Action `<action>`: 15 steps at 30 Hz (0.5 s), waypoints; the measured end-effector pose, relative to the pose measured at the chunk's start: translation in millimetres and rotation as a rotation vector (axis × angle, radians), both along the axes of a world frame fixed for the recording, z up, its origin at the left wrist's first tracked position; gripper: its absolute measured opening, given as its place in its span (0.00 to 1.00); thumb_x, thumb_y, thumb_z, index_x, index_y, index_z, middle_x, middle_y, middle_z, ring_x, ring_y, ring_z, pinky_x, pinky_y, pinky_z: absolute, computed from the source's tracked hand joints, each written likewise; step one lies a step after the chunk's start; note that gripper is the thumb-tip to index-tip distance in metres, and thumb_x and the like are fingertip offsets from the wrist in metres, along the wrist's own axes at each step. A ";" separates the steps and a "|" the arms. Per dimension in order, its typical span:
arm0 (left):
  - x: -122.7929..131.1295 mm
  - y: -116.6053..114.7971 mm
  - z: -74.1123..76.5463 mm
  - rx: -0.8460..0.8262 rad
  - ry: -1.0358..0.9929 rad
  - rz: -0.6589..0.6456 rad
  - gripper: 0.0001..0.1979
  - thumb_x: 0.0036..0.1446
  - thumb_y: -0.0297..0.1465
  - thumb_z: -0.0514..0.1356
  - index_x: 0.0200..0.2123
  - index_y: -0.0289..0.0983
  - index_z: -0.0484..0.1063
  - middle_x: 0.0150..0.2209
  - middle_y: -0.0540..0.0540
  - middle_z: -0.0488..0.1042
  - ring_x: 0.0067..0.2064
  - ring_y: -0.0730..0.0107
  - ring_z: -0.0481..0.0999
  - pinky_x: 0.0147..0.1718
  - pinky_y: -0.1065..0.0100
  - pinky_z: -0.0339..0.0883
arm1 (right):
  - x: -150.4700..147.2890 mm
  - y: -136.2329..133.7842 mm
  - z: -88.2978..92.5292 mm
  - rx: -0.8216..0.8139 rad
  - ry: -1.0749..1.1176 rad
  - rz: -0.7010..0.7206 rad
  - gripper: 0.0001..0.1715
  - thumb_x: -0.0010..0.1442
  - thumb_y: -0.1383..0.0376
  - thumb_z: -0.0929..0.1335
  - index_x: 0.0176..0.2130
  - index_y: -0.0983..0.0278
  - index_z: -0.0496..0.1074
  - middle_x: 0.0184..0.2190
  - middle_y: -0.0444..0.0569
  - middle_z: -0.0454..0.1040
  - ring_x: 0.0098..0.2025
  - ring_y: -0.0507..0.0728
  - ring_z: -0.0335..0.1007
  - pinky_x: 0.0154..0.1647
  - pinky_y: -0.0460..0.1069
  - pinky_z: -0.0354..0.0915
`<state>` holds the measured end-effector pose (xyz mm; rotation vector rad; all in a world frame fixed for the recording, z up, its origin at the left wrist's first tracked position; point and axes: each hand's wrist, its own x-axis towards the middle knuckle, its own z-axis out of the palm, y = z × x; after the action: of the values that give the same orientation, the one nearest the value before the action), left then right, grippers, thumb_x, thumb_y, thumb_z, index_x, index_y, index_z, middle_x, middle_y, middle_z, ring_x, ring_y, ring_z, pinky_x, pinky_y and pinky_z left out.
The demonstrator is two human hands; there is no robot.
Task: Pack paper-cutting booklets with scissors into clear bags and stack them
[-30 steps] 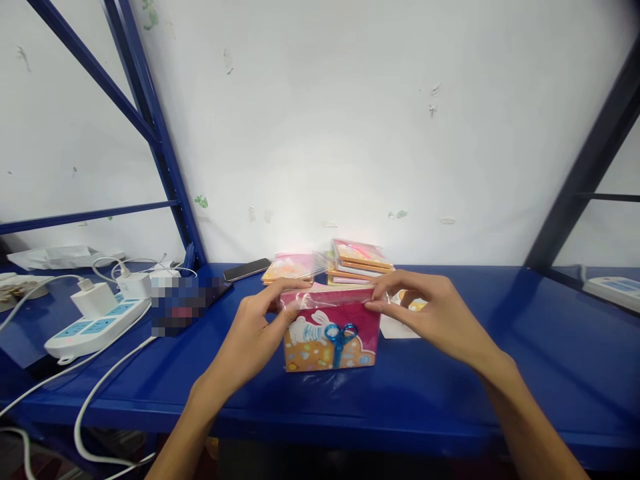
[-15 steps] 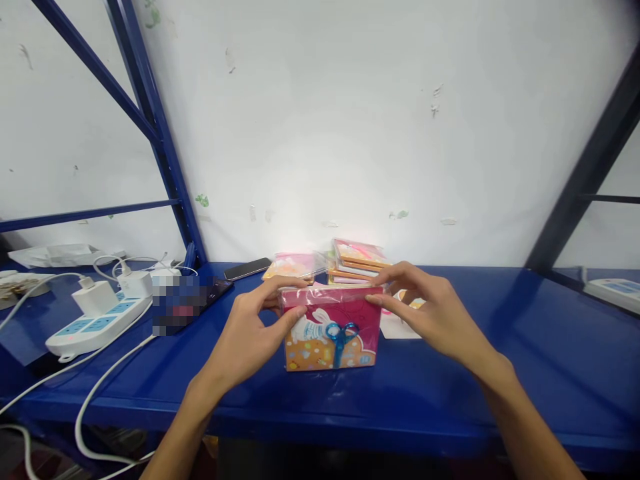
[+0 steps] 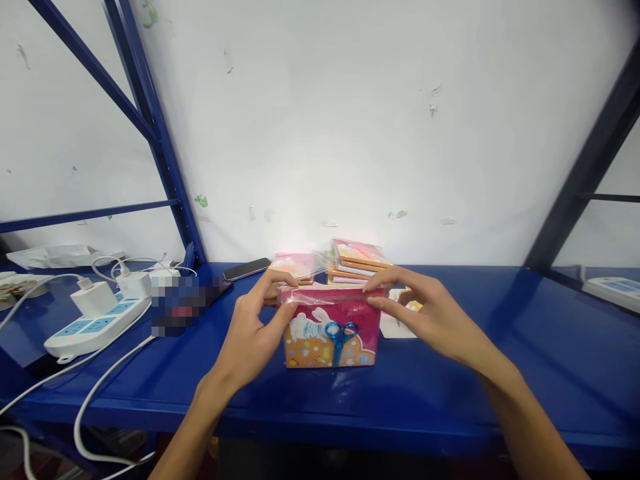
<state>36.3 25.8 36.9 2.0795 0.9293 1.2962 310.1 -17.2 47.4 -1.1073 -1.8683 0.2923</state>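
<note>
A pink and orange packet in clear plastic, printed with a white rabbit and holding blue scissors, stands upright on the blue shelf. My left hand pinches its top left corner between thumb and fingers. My right hand pinches the top right corner the same way. Behind the packet lie a stack of similar packets and one flat packet.
A white power strip with plugged chargers and trailing white cables lies at the left. A dark phone rests near the wall. Blue frame posts rise at the left, a dark post at the right. A white card lies behind my right hand.
Both hands have shifted slightly along the packet's top edge, fingers re-pinching the plastic flap. The packet stays upright in the same spot.
</note>
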 end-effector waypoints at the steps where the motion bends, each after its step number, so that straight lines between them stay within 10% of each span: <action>1: -0.6 -0.4 0.9 -0.009 -0.009 -0.018 0.07 0.67 0.36 0.58 0.45 0.42 0.68 0.37 0.51 0.79 0.41 0.65 0.80 0.39 0.68 0.72 | 0.1 0.0 0.0 -0.003 0.005 0.005 0.08 0.67 0.55 0.69 0.45 0.52 0.78 0.47 0.43 0.80 0.46 0.56 0.75 0.35 0.48 0.71; 15: -11.6 16.6 -6.4 0.212 0.166 0.022 0.05 0.63 0.34 0.63 0.37 0.41 0.70 0.34 0.53 0.74 0.37 0.70 0.75 0.38 0.68 0.69 | -1.4 2.1 -1.8 0.092 -0.060 -0.049 0.08 0.68 0.59 0.69 0.45 0.51 0.80 0.46 0.41 0.82 0.48 0.57 0.76 0.35 0.50 0.69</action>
<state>24.7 42.4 30.4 2.3761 0.9204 1.2979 308.7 -15.1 45.6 -1.1078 -1.8849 0.1449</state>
